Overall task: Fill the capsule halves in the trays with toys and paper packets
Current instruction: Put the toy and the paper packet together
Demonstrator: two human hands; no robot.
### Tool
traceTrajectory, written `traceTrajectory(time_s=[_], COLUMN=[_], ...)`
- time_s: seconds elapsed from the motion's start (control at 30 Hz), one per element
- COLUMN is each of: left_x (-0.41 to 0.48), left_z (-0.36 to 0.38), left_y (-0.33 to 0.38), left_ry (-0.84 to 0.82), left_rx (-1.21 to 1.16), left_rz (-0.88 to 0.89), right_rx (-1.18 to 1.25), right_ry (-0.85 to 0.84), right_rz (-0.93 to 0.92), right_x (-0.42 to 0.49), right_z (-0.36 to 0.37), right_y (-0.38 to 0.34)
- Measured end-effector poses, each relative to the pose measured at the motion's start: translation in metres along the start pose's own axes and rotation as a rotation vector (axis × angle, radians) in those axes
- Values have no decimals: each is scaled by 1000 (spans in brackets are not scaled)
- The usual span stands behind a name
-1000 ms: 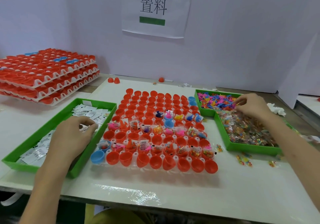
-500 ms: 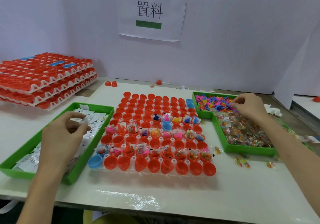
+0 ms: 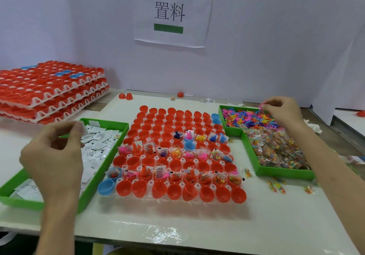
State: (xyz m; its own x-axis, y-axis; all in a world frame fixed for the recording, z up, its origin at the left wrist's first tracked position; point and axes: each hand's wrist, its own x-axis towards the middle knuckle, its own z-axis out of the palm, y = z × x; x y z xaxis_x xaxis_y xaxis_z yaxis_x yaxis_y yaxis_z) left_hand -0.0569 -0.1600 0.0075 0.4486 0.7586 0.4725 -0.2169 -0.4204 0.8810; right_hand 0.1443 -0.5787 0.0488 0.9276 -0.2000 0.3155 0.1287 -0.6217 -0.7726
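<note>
Spreading across the lower view, a glossy white bench (image 3: 197,229) carries everything. At its far left stands a stack of white trays (image 3: 49,96) filled with red halves. On the wall behind hangs a white paper sign (image 3: 169,13) with black characters and a green bar.

In the middle of the bench lies a white plastic grid tray (image 3: 150,182) packed with red plastic capsule halves (image 3: 171,120), with a few blue capsule halves (image 3: 106,187) among them. Those in the middle rows and in the second row from the near edge hold small toys and packets.

Left of it, a green plastic tray (image 3: 110,124) holds loose white paper packets (image 3: 98,142). To the right, an L-shaped green tray (image 3: 284,173) keeps small coloured plastic toys (image 3: 245,118) in its far part and clear bags of beads (image 3: 276,150) in its near part.

The left hand (image 3: 53,156) hovers over the left tray, fingers curled, thumb and forefinger pinching a blurred white packet (image 3: 82,126). The right hand (image 3: 282,112) hangs above the toys, its fingers pinching a small pink toy (image 3: 261,106).
</note>
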Motion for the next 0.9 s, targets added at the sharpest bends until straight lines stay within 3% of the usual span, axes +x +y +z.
traceTrajectory(time_s=[0.2,0.4,0.57,0.9], left_x=[-23,-64,-88,-100], left_z=[15,69,77,69], left_y=[33,91,104,101], left_ry=[-105,-430,-597,-839], left_rx=[-183,-427,-553,-534], left_rz=[6,-61,-175,-240], right_rx=[415,818,766,568], right_ry=[-101,-424,-395,-161], right_rz=[71,-242,-354,-252], right_x=[-11,-83,-163,-186], right_z=[-3,-5,0,15], right_y=[-22,-110,-118,-101])
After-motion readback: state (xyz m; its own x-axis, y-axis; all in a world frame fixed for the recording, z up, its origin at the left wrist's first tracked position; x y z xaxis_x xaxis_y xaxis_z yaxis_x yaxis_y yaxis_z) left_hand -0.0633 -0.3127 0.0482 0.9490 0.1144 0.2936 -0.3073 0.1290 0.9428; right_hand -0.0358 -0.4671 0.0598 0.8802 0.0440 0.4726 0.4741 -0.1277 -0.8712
